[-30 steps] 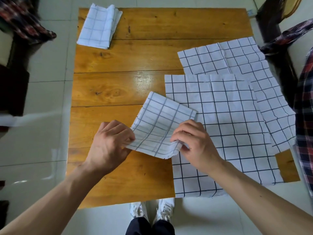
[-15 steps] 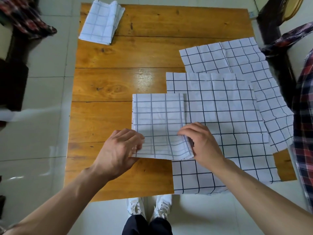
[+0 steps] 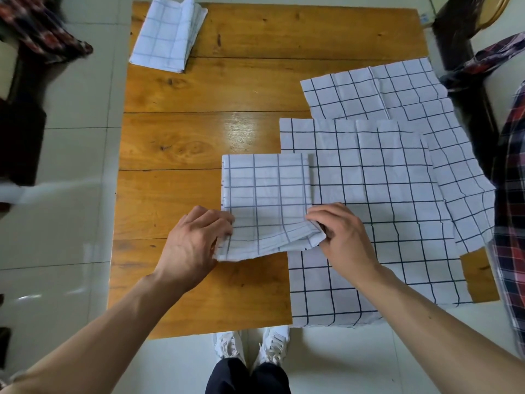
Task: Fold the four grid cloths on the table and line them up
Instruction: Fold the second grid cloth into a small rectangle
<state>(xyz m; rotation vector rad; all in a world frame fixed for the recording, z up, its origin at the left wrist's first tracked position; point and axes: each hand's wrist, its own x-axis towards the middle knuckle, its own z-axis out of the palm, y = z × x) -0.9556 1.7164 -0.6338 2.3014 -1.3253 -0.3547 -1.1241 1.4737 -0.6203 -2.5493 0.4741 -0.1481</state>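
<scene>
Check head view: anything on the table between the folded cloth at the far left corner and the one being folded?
Nothing: between the finished folded cloth and the cloth in hand, the head view shows only bare wooden table.

text: none legible | labels: none | numbers: none (cloths [image 3: 369, 194] carry only grid lines)

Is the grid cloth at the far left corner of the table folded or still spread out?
Folded. The far-left cloth is a small compact rectangle with stacked layers showing along its right edge, unlike the two spread cloths on the right.
</scene>
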